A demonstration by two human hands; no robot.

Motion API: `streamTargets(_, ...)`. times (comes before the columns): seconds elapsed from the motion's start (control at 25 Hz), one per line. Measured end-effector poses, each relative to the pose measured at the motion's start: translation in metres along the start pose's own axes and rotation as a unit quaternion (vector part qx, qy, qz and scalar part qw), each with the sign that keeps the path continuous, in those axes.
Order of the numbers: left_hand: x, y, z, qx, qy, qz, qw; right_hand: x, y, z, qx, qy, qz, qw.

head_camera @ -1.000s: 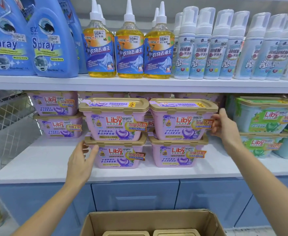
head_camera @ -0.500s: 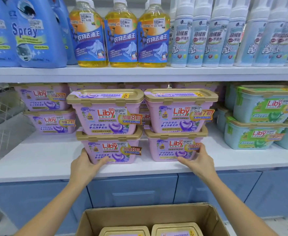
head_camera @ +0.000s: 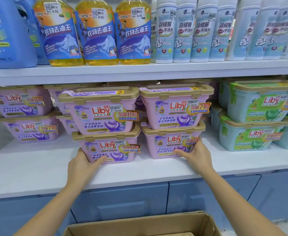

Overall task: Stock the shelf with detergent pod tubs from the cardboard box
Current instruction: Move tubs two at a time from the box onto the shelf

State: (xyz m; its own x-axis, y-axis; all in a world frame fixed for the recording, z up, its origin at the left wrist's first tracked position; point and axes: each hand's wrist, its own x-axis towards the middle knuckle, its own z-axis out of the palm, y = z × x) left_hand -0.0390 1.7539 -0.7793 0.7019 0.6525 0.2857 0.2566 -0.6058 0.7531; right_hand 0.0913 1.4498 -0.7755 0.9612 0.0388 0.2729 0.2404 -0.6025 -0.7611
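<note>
On the white shelf (head_camera: 29, 169), my left hand (head_camera: 82, 166) and right hand (head_camera: 196, 155) each press open-palmed, clamping nothing, against the outer corners of the two bottom purple tubs (head_camera: 111, 149), both stacks two high. I judge this the squaring-up step; next comes reaching into the cardboard box (head_camera: 139, 223) below for more.

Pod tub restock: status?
Done: two purple two-tub stacks stand at the shelf front. In hand: left hand on the left bottom tub, right hand on the right bottom tub. Left: cardboard box shows something tan inside, probably another lid.
</note>
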Motion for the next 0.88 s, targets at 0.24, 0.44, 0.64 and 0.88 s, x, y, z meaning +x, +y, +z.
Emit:
streamTargets(0.24,0.013,0.025,0.032,-0.001,-0.009,0.007,1.000,0.033,0.017,-0.015,-0.010,0.000,0.005,1.000)
streamTargets(0.44,0.020,0.036,0.051,0.008,-0.017,0.012,1.000,0.046,0.032,-0.023,-0.018,0.010,0.023,1.000)
streamTargets(0.64,0.024,0.043,0.066,0.008,-0.030,0.011,0.999,0.051,0.043,-0.034,0.037,0.010,0.021,0.999)
streamTargets(0.88,0.026,0.040,0.072,0.025,-0.021,-0.003,0.999,0.050,0.044,-0.036,0.060,-0.004,0.019,0.998)
